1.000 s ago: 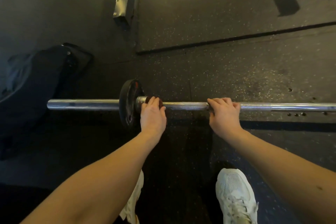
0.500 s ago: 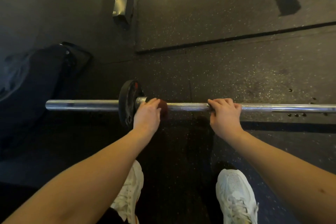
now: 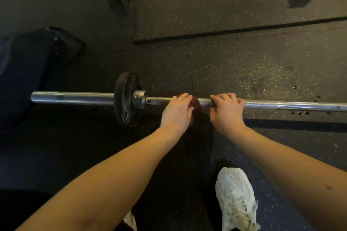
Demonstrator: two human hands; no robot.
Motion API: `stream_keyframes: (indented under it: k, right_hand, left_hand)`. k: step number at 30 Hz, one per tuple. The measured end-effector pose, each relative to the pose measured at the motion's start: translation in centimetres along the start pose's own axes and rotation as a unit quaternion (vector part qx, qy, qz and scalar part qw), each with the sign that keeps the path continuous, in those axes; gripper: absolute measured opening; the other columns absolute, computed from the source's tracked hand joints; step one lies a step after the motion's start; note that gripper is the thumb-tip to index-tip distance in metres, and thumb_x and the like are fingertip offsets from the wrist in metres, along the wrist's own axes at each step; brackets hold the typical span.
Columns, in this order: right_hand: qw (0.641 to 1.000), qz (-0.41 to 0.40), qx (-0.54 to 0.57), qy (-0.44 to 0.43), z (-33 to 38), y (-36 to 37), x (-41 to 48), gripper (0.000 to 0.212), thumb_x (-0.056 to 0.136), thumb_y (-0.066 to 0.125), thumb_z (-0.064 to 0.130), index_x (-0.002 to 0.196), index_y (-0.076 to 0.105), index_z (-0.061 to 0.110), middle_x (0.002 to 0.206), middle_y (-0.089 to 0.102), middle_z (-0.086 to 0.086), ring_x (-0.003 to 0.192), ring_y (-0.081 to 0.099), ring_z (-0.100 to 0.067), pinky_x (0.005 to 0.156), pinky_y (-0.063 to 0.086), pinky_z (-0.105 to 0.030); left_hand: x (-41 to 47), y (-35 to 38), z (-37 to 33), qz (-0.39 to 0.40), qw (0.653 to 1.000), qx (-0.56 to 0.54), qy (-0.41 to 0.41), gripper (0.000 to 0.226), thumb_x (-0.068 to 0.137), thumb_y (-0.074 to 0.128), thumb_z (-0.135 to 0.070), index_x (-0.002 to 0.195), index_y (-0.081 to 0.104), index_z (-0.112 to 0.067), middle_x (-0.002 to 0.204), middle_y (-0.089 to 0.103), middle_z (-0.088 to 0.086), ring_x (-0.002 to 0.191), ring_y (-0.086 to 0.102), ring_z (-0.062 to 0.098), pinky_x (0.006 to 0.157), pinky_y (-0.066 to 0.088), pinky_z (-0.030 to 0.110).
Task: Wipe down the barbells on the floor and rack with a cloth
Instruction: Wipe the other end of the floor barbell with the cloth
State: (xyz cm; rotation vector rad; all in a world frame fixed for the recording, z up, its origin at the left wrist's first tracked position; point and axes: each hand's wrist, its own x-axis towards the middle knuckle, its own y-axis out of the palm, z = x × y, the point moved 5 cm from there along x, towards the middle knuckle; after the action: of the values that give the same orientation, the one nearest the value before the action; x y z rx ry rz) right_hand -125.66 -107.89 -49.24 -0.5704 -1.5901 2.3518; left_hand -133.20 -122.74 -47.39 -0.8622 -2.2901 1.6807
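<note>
Curling over the barbell (image 3: 291, 104), left hand (image 3: 176, 111) holds cloth (image 3: 195, 102), right hand (image 3: 227, 110) grips.

Silver barbell (image 3: 281, 104), black plate (image 3: 124, 99), reddish-brown cloth (image 3: 195, 102), white shoe (image 3: 234, 193), speckled dark floor (image 3: 234, 58).

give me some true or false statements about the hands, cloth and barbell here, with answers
1. The left hand holds a dark red cloth against the barbell shaft. True.
2. The right hand hangs free of the bar. False: it grips the shaft.
3. The barbell sits on a rack. False: it lies on the rubber floor.
4. A black weight plate sits on the bar, left of both hands. True.
5. The cloth is left of the plate. False: it is right of it, between the hands.
</note>
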Motion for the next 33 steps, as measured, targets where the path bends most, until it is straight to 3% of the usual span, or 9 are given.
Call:
stream_keyframes:
  k: [6,12,16,20,23,25,28,30,33]
  right_hand:
    - [0.998,-0.007,0.002,-0.057,1.2,0.5,1.1,0.054,0.091,0.073,0.044,0.137,0.054,0.024,0.133,0.058,0.003,0.128,0.049,-0.022,0.111,0.03,-0.046]
    - [0.994,-0.018,-0.013,-0.11,1.9,1.1,1.9,0.025,0.093,0.069,0.037,0.113,0.06,0.026,0.107,0.063,0.005,0.103,0.058,-0.02,0.1,0.034,-0.042]
    - [0.991,0.006,-0.015,-0.129,1.7,1.1,2.9,0.021,0.093,0.07,0.038,0.107,0.061,0.025,0.101,0.064,0.007,0.099,0.059,-0.019,0.099,0.033,-0.041]
    - [0.989,0.11,0.041,-0.093,1.1,0.4,4.5,0.026,0.09,0.073,0.043,0.111,0.068,0.027,0.099,0.068,0.007,0.099,0.057,-0.016,0.098,0.039,-0.038]
    - [0.958,0.252,0.14,-0.008,0.8,-0.2,5.9,0.028,0.091,0.075,0.038,0.116,0.074,0.024,0.095,0.072,0.008,0.089,0.067,-0.009,0.074,0.049,-0.027]
    - [0.948,0.278,0.156,0.014,0.9,-0.1,6.1,0.029,0.092,0.074,0.037,0.117,0.074,0.024,0.094,0.073,0.007,0.087,0.068,-0.009,0.072,0.049,-0.026]
    - [0.967,0.232,0.106,-0.005,0.7,0.0,5.1,0.039,0.092,0.072,0.044,0.127,0.07,0.026,0.107,0.073,0.008,0.1,0.066,-0.01,0.09,0.053,-0.035]
    - [0.982,0.167,0.08,-0.033,0.7,-0.3,3.9,0.046,0.094,0.07,0.042,0.137,0.063,0.028,0.128,0.068,0.007,0.122,0.057,-0.016,0.112,0.039,-0.044]
    - [0.991,0.044,0.108,-0.066,1.4,-1.2,2.3,0.042,0.097,0.065,0.025,0.139,0.06,0.027,0.14,0.06,0.007,0.135,0.043,-0.017,0.115,0.025,-0.046]
  left_hand:
    - [-2.0,-2.2,5.3,-0.021,0.997,-0.036,-0.058,0.052,0.101,0.06,-0.023,0.151,0.046,-0.025,0.161,0.04,-0.009,0.149,0.035,0.012,0.125,0.027,0.039]
    - [-2.3,-1.7,5.0,-0.033,0.993,-0.078,-0.087,0.055,0.1,0.062,-0.021,0.152,0.045,-0.023,0.161,0.037,-0.009,0.149,0.034,0.011,0.12,0.024,0.031]
    - [-2.3,-1.6,5.3,-0.035,0.992,-0.085,-0.089,0.056,0.1,0.062,-0.02,0.153,0.044,-0.024,0.162,0.036,-0.009,0.149,0.033,0.011,0.12,0.025,0.032]
    - [-2.1,-1.6,5.4,-0.031,0.991,-0.096,-0.085,0.055,0.101,0.062,-0.021,0.153,0.044,-0.025,0.162,0.035,-0.01,0.15,0.032,0.01,0.12,0.026,0.032]
    - [-2.1,-1.6,5.3,-0.027,0.99,-0.109,-0.086,0.056,0.1,0.062,-0.021,0.153,0.044,-0.024,0.161,0.037,-0.01,0.149,0.032,0.01,0.12,0.025,0.032]
    - [-2.0,-1.6,5.2,-0.026,0.99,-0.115,-0.083,0.055,0.1,0.062,-0.021,0.152,0.044,-0.023,0.159,0.04,-0.009,0.148,0.034,0.01,0.12,0.025,0.032]
    - [-1.8,-1.6,5.1,-0.034,0.989,-0.116,-0.089,0.055,0.1,0.062,-0.021,0.152,0.045,-0.023,0.158,0.042,-0.008,0.147,0.036,0.011,0.122,0.027,0.034]
    - [-1.6,-1.2,4.2,-0.031,0.99,-0.114,-0.08,0.054,0.1,0.062,-0.022,0.152,0.045,-0.022,0.157,0.043,-0.007,0.147,0.036,0.011,0.123,0.028,0.035]
    - [-1.4,-0.5,2.0,-0.02,0.989,-0.136,-0.055,0.054,0.099,0.063,-0.024,0.151,0.047,-0.022,0.157,0.043,-0.007,0.146,0.037,0.01,0.124,0.029,0.037]
